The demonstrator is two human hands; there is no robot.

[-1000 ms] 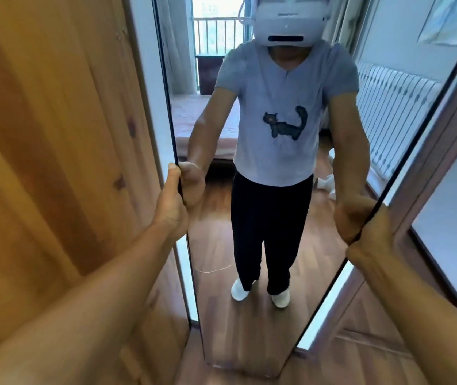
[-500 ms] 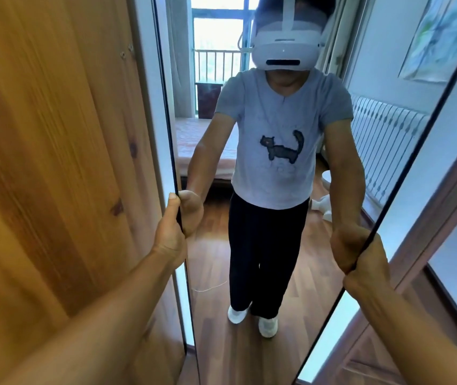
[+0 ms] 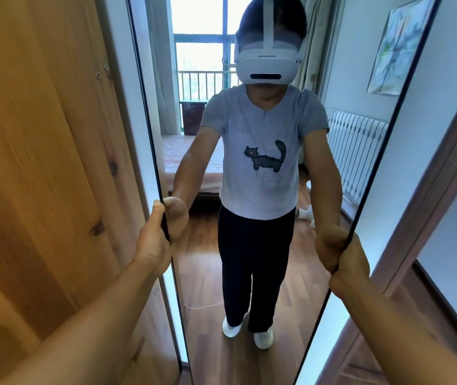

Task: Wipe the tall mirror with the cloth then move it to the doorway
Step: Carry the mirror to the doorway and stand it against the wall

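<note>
The tall mirror point(image 3: 202, 273) with a thin black frame fills the middle of the view, upright and close in front of me. My left hand point(image 3: 152, 240) grips its left edge at about waist height. On the opposite edge my right hand point(image 3: 352, 262) is clamped at a slightly lower height. The glass reflects a person in a grey cat T-shirt, dark trousers and a white headset, with a bed, window and radiator behind. No cloth is visible.
A wooden door or wardrobe panel point(image 3: 49, 176) stands close on the left, almost touching the mirror's edge. A brown door frame point(image 3: 444, 168) and white wall run along the right. Wooden floor shows below.
The mirror now sits lower in the view and my head has tilted up, so the reflected headset and window show fully. Both hands keep their grip on the edges.
</note>
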